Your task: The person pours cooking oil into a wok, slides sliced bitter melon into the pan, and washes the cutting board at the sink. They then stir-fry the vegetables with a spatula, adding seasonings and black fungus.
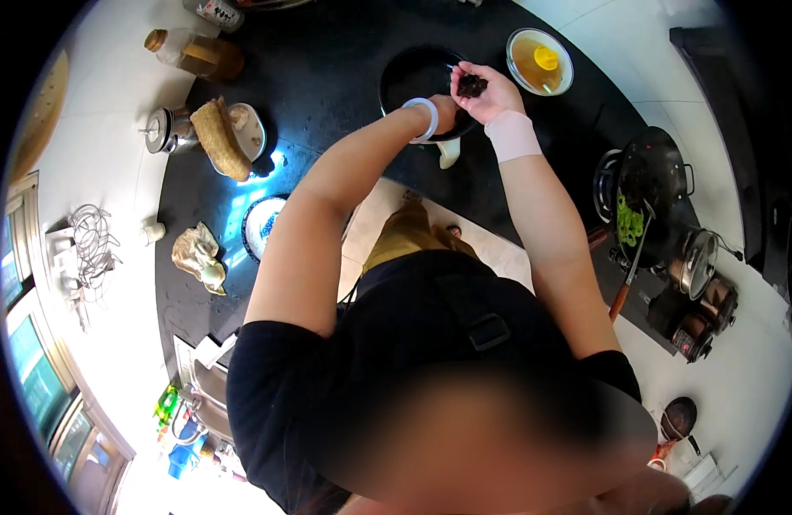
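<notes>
My right hand (490,93) is turned palm up and cupped, with a small heap of dark, crinkled food pieces (472,85) in it. Just left of it, my left hand (445,112), with a pale bangle at the wrist, reaches over the near rim of a round black pan (402,75). The fingers of this hand point down and are mostly hidden, so their grip cannot be made out. A pale curved piece (448,153) sticks out below the pan's near edge. A bowl of brownish liquid (528,78) with a yellow item (546,57) stands beside my right hand.
At right, a wok (663,176) holds green vegetables (629,221) and a wooden-handled spatula (622,296). On the left stand a bottle (209,57), a long brown item (218,137) by a dish (250,129), a patterned plate (251,230) and a crumpled pale item (196,255).
</notes>
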### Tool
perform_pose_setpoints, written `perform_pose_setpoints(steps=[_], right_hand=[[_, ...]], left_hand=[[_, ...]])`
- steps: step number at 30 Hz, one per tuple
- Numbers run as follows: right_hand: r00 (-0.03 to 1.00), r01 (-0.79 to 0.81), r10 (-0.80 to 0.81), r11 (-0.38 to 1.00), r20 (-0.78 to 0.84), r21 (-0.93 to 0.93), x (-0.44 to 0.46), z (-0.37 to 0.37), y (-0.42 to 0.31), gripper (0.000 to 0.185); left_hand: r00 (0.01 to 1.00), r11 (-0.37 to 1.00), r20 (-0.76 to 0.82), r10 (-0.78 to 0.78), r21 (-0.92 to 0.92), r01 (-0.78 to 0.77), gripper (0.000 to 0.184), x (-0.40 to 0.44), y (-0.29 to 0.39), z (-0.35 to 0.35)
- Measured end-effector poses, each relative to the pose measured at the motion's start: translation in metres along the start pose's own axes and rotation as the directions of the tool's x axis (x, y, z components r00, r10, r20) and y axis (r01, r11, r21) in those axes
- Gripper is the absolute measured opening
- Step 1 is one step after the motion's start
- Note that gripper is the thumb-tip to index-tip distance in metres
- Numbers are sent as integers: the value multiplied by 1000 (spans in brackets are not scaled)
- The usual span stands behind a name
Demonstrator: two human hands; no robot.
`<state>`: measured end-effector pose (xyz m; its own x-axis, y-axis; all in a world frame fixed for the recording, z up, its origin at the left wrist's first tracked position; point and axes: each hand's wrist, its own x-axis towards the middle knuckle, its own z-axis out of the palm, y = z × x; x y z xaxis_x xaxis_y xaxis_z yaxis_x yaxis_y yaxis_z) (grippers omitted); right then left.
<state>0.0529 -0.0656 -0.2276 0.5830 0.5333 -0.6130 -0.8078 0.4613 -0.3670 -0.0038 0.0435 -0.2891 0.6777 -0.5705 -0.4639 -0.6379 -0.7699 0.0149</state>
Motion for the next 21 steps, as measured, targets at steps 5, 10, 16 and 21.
perform_pose_setpoints(steps=[5,10,16,21], right_hand=[[997,15,-39,945,67,326,22,-21,11,17],[989,103,-97,994,-115,41,8,-14,26,10],[994,24,1,974,-108,226,-3,12,52,10],[997,42,-57,962,48,269,22,2,57,4]], left_hand=[[963,872,-136,-232,-468,144,22,-5,-6,7],[664,557,-300,-685,-803,211,19,-75,-18,-35],[625,835,-621,-472,-542,92,23,-81,1,-47],[509,798,-665,-547,-598,76,29,-92,22,-67]])
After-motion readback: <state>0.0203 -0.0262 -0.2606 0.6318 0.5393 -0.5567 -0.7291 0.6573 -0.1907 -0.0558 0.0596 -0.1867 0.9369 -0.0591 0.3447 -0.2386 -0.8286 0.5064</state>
